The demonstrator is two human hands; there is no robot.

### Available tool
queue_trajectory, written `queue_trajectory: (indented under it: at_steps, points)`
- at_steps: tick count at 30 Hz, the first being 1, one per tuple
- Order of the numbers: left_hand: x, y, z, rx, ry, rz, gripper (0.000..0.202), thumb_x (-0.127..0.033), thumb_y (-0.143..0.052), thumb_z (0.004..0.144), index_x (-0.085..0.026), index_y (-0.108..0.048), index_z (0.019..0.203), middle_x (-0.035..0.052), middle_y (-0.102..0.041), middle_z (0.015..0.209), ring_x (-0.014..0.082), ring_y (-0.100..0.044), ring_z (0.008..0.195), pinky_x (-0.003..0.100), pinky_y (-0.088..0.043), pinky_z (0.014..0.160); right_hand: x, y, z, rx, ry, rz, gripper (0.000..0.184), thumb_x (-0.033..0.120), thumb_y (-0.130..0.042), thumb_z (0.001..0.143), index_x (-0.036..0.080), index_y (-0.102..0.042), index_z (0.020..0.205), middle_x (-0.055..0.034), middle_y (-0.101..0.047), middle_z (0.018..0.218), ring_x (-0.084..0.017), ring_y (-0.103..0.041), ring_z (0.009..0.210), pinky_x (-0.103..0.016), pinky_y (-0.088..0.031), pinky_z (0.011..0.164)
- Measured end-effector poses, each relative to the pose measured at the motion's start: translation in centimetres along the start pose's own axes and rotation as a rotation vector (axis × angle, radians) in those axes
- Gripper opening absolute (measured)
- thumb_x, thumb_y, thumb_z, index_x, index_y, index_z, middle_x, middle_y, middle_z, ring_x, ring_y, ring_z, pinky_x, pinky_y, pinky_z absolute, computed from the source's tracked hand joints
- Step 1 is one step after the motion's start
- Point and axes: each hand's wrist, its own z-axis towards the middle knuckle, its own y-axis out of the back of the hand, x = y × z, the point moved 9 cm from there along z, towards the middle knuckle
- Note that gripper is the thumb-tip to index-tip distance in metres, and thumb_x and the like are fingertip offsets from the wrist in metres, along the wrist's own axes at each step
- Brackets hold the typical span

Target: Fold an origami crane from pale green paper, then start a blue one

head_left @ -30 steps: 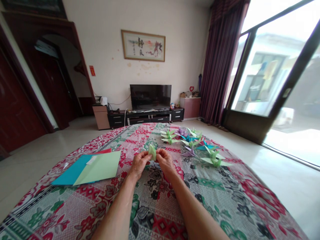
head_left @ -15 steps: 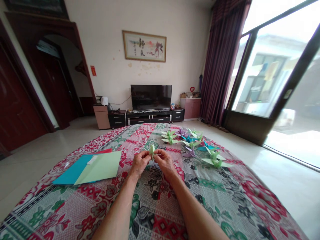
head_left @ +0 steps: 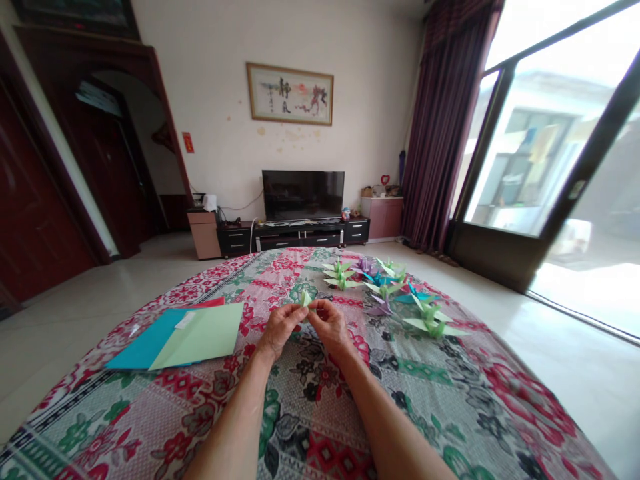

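Observation:
My left hand (head_left: 279, 328) and my right hand (head_left: 327, 324) meet above the middle of the round table (head_left: 150, 413). Both pinch a small folded light-green paper piece (head_left: 305, 299), of which only the upper tip shows between the fingertips. The fingers of both hands are curled closed around it. A stack of flat paper sheets (head_left: 180, 335), green over blue and red, lies on the floral cloth to the left of my left hand. Several finished paper cranes (head_left: 390, 290) in green, purple and blue sit on the cloth to the right and beyond my right hand.
The table has a floral patchwork cloth and drops off to a tiled floor (head_left: 75, 307) on all sides. A TV (head_left: 303, 194) on a low cabinet stands at the far wall. Dark doors (head_left: 30, 200) are at left, large windows (head_left: 550, 160) and a curtain at right.
The green paper piece has sunk lower between my fingers, so less of it shows than before. My hands stay together at the same spot.

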Motion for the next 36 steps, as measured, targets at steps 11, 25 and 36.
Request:
queue_trajectory:
  at_steps: [11, 25, 36]
  points:
    - [-0.8, 0.7, 0.4, -0.104, -0.103, 0.122, 0.023, -0.036, -0.065, 0.063, -0.015, -0.066, 0.071, -0.0014, -0.059, 0.062, 0.0098, -0.047, 0.056, 0.021, -0.036, 0.055, -0.3, 0.3, 0.2, -0.017, -0.037, 0.137, 0.021, 0.026, -0.064, 0.063, 0.018, -0.054, 0.08, 0.0023, -0.057, 0.068, -0.011, -0.053, 0.061, -0.023, -0.043, 0.06]
    - [-0.1, 0.1, 0.2, -0.008, -0.031, -0.003, 0.02, -0.034, -0.064, 0.064, -0.015, -0.064, 0.071, -0.0014, -0.06, 0.062, 0.0116, -0.053, 0.059, 0.023, -0.041, 0.06, -1.0, -0.2, -0.3, 0.084, -0.244, 0.245, 0.026, 0.027, -0.072, 0.057, 0.017, -0.06, 0.078, 0.0036, -0.06, 0.066, -0.008, -0.05, 0.055, -0.021, -0.038, 0.055]
    - [0.3, 0.0, 0.3, 0.001, -0.003, -0.023, 0.023, -0.036, -0.067, 0.062, -0.016, -0.065, 0.073, -0.0004, -0.063, 0.065, 0.0128, -0.055, 0.059, 0.023, -0.041, 0.059, -1.2, -0.1, 0.1, 0.043, -0.243, 0.297, 0.032, 0.023, -0.074, 0.051, 0.018, -0.055, 0.076, 0.0043, -0.059, 0.065, -0.009, -0.053, 0.057, -0.021, -0.041, 0.055]
